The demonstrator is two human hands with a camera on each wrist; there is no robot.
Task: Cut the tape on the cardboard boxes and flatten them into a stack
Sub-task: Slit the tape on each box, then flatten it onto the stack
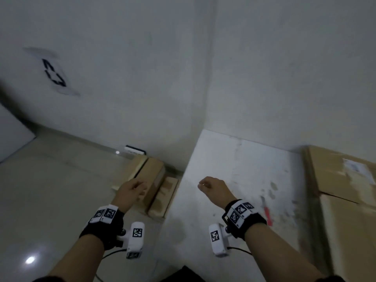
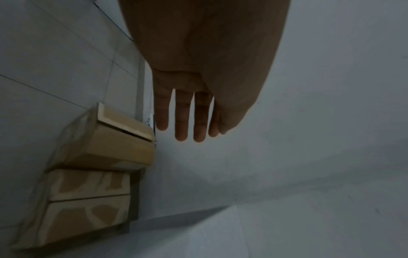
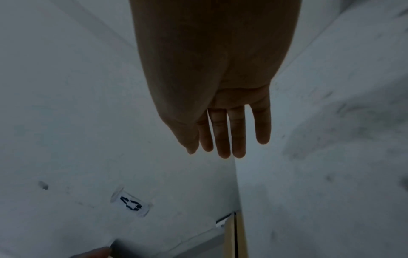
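Two cardboard boxes (image 1: 150, 186) are sitting on the floor (image 1: 61, 190), one in front of the other, against the side of the white table (image 1: 234, 180) and close to the wall (image 1: 142, 78). In the left wrist view the top flaps of both are lying down with a dark seam between them; pale tape patches are showing on the nearer box (image 2: 88, 209), and whether the seams are cut cannot be told. A larger cardboard box (image 1: 345, 190) is occupying the right end of the table, its left edge running along the bare tabletop; a white label is showing on its upper face. A red-handled cutter (image 1: 267, 214) is lying on the table between that box and the right wrist. What any box contains cannot be seen.

Open floor is extending to the left of the floor boxes, and bare tabletop is lying ahead of the right hand.

The left hand (image 1: 132, 190) is hovering above the floor boxes, fingers (image 2: 182, 118) straight and slightly spread, holding nothing. The right hand (image 1: 213, 188) is hovering above the table's left part, fingers (image 3: 237, 132) extended and relaxed, holding nothing. A printed marker sheet (image 1: 55, 73) is sticking to the wall.
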